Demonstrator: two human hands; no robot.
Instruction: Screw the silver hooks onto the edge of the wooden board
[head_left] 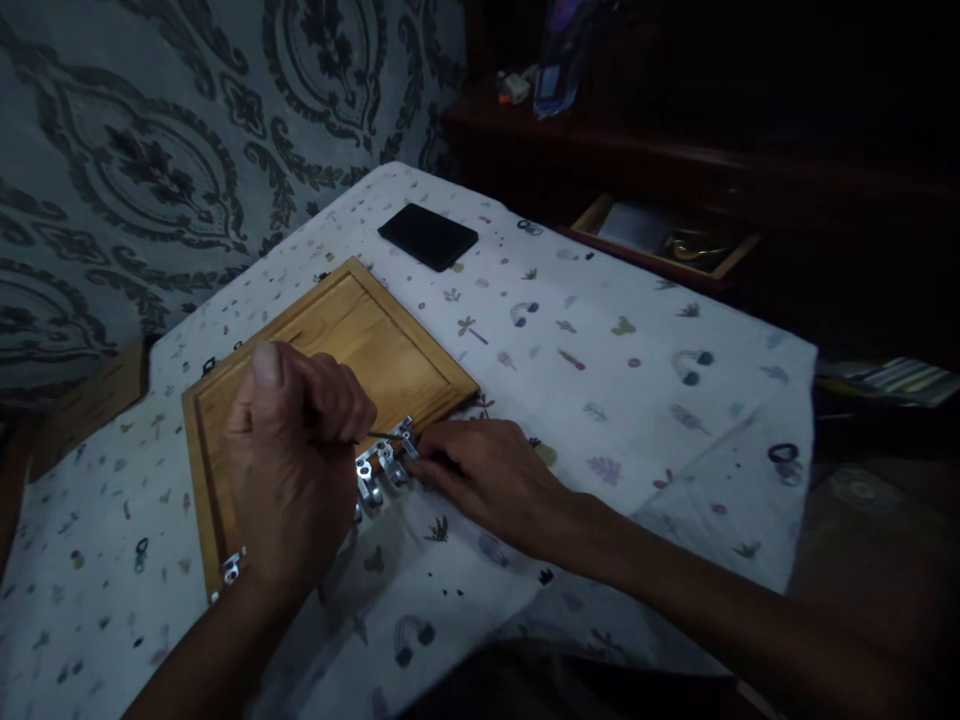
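A wooden panel (337, 340) with a grooved border lies on the patterned white cloth. Several shiny metal hinge-like parts (390, 463) sit along its near right edge, and another metal piece (231, 568) is at its near left corner. My left hand (296, 450) is closed in a fist above the panel, around a thin dark tool (385, 435) whose shaft points right to the metal parts. The fingers of my right hand (480, 475) are pressed together at the rightmost metal part, at the panel's edge. The fist hides part of the panel.
A black phone (429, 237) lies on the table beyond the panel. An open drawer (660, 240) is behind the table's far right edge, and a clear bottle (556, 75) stands on the dark furniture. Cardboard (94, 410) is at the left edge.
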